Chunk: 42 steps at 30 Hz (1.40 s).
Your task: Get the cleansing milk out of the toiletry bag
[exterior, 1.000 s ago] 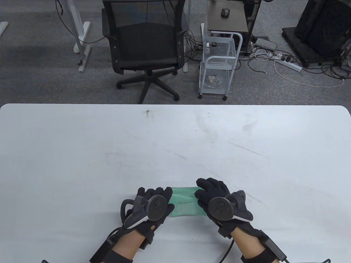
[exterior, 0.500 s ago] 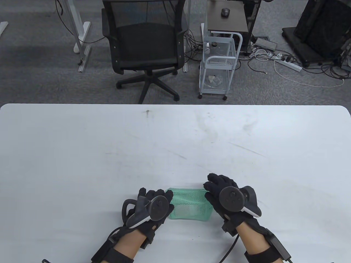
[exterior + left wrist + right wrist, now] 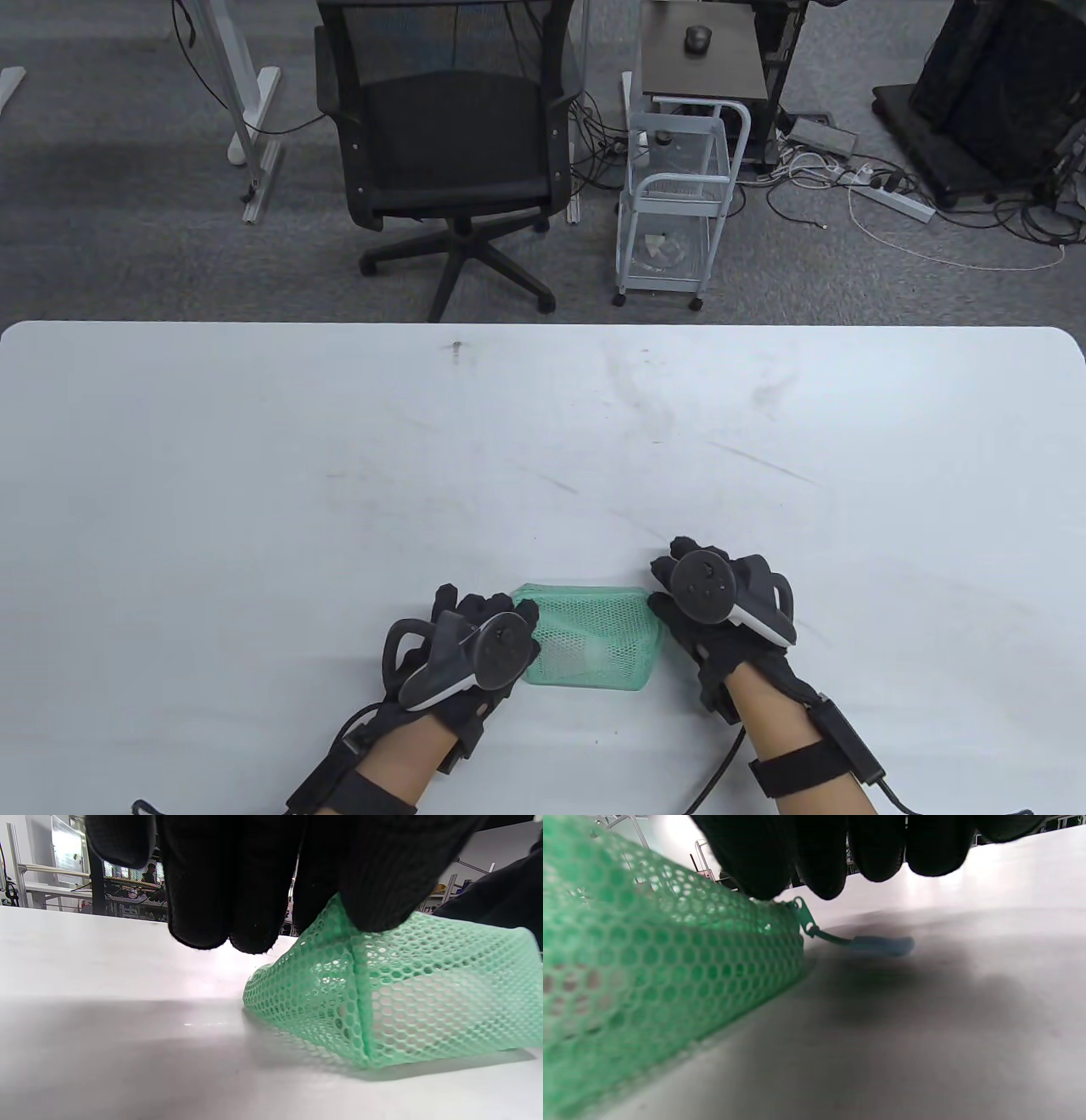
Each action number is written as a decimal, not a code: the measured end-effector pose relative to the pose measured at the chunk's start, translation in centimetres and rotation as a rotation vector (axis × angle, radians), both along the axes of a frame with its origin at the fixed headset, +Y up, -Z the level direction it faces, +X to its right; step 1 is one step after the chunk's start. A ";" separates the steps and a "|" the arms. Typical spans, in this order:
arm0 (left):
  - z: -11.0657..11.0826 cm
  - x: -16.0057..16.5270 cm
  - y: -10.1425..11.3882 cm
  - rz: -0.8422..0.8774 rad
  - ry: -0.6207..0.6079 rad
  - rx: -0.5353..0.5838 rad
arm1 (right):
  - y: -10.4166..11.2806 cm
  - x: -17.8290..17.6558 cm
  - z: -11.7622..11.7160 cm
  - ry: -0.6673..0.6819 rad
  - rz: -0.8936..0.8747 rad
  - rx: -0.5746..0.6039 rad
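A green mesh toiletry bag (image 3: 590, 637) lies on the white table (image 3: 543, 441) near the front edge. Something pale shows through the mesh inside it (image 3: 579, 654), and also in the left wrist view (image 3: 445, 1001); I cannot tell whether it is the cleansing milk. My left hand (image 3: 523, 615) pinches the top of the bag's left end (image 3: 339, 955). My right hand (image 3: 661, 596) is at the bag's right end. Its fingertips (image 3: 755, 866) touch the bag (image 3: 649, 976) by the zipper slider (image 3: 802, 916). The zipper pull (image 3: 878, 943) lies loose on the table.
Beyond the table's far edge stand a black office chair (image 3: 450, 144) and a white wire cart (image 3: 679, 195) on grey carpet, with cables on the floor at the right.
My right hand has moved to the right, from over the bag's middle to its right end. The bag now lies wider and flatter. My left hand has kept its place.
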State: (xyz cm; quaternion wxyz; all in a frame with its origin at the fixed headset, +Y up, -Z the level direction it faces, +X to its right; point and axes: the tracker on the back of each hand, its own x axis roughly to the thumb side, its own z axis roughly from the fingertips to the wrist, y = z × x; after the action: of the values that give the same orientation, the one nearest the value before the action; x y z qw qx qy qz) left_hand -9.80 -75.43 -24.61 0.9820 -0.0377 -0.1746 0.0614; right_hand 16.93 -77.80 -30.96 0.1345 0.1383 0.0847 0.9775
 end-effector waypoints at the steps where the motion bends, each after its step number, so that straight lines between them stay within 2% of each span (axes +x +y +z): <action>1: 0.0 0.0 0.0 -0.002 -0.002 0.001 | -0.1 0.0 0.0 0.000 0.002 -0.008; 11: 0.0 0.4 -0.1 -0.025 -0.009 0.001 | -1.0 -0.3 -0.5 0.016 0.004 -0.053; 18: 0.0 0.5 -0.1 -0.033 -0.013 0.005 | -1.2 -1.2 -0.4 0.039 0.054 -0.001; 30: 0.0 0.6 -0.1 -0.030 -0.012 0.006 | -1.2 -1.4 -0.5 0.062 0.044 0.000; 42: -0.1 0.2 0.1 -0.014 -0.003 0.025 | 0.1 0.2 -0.5 0.032 -0.141 -0.004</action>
State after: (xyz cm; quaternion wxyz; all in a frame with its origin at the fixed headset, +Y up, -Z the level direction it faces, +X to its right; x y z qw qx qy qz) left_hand -9.61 -75.36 -24.66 0.9826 -0.0268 -0.1764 0.0520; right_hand 17.09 -77.70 -31.50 0.2017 0.1592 0.0788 0.9632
